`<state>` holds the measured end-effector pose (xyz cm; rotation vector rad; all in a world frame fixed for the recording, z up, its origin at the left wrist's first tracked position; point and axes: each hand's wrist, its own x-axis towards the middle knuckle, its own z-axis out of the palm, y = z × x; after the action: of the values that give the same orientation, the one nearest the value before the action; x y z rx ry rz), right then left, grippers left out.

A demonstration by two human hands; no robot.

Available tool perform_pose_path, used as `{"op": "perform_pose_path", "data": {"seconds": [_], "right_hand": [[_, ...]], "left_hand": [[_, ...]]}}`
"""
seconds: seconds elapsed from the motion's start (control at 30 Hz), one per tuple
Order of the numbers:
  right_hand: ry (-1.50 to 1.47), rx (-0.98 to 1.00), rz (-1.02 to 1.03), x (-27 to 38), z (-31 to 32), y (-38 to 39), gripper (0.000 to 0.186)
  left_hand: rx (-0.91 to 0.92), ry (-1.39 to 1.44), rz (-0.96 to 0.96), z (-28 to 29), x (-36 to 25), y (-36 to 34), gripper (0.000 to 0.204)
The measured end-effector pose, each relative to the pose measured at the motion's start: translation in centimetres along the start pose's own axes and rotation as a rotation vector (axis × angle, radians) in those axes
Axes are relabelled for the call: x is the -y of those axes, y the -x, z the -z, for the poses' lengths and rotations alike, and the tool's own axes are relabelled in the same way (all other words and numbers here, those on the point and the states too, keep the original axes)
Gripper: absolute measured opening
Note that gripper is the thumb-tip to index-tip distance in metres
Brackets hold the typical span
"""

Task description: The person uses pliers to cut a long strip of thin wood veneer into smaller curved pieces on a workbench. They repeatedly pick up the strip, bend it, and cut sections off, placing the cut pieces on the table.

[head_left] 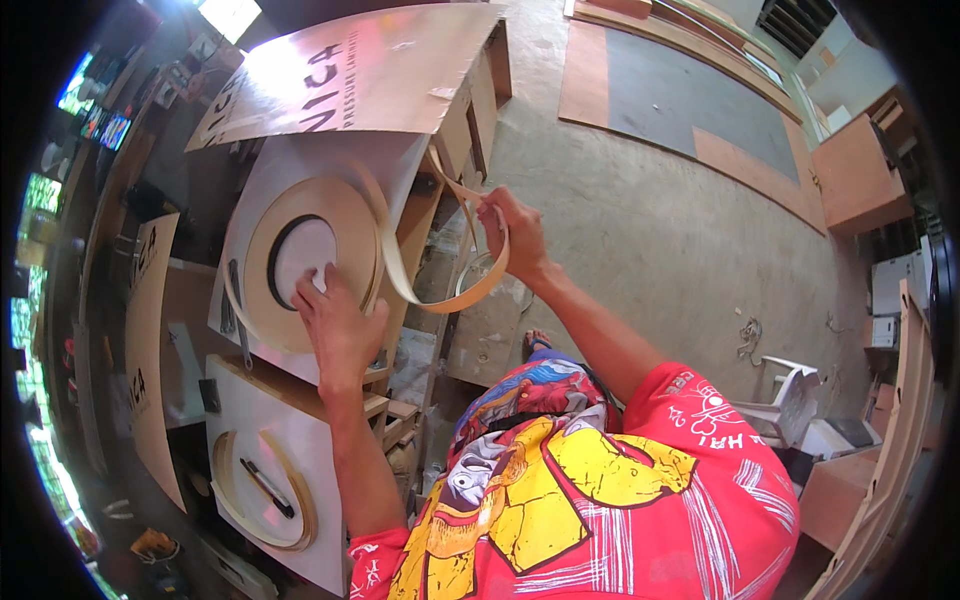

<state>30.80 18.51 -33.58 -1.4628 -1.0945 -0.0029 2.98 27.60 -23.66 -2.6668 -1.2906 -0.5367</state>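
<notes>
A wide roll of pale wood-coloured edge banding (pixel 268 235) lies flat on a white-topped board to my left. My left hand (pixel 342 325) grips its near right side, fingertips at the inner hole and thumb toward the outer rim. From the roll a loose strip of edge banding (pixel 465 298) curves out in a loop to the right. My right hand (pixel 515 232) is closed on this strip, held up beyond the board's right edge. A thin grey metal tool (pixel 240 325) lies left of the roll, partly under a curl of strip.
Nearer me, a smaller coil of banding (pixel 305 510) surrounds a black pen-like tool (pixel 268 488) on another white panel. A brown printed sheet (pixel 360 75) covers the far end. Large panels (pixel 690 110) lie on the floor at right; a white plastic chair (pixel 790 400) stands behind.
</notes>
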Motion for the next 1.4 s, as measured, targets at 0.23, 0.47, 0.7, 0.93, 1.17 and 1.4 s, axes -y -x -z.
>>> {"op": "perform_pose_path", "data": {"seconds": [0.23,0.47,0.7,0.93,1.17,1.4], "right_hand": [[-0.141,0.005,0.019,0.9,-3.6,1.7,0.019],[-0.147,0.083,-0.045,0.1,-3.9,2.3,0.016],[-0.120,-0.038,-0.060,0.5,-2.8,1.1,0.016],[-0.180,0.164,-0.007,3.6,-2.4,1.1,0.019],[-0.006,-0.054,-0.062,2.5,1.8,1.9,0.013],[0.080,-0.011,-0.035,5.6,6.6,1.1,0.020]], "left_hand": [[0.013,0.394,-0.044,-7.1,-4.4,-14.1,0.068],[-0.088,0.245,-0.004,-9.5,-7.4,-22.6,0.096],[0.066,0.730,0.180,-11.6,-4.7,-24.4,0.086],[0.024,0.552,0.332,-11.9,-4.4,-24.9,0.078],[0.040,0.694,0.208,-12.3,-4.2,-25.3,0.065],[-0.003,0.496,0.187,-15.2,-2.1,-26.2,0.064]]}}
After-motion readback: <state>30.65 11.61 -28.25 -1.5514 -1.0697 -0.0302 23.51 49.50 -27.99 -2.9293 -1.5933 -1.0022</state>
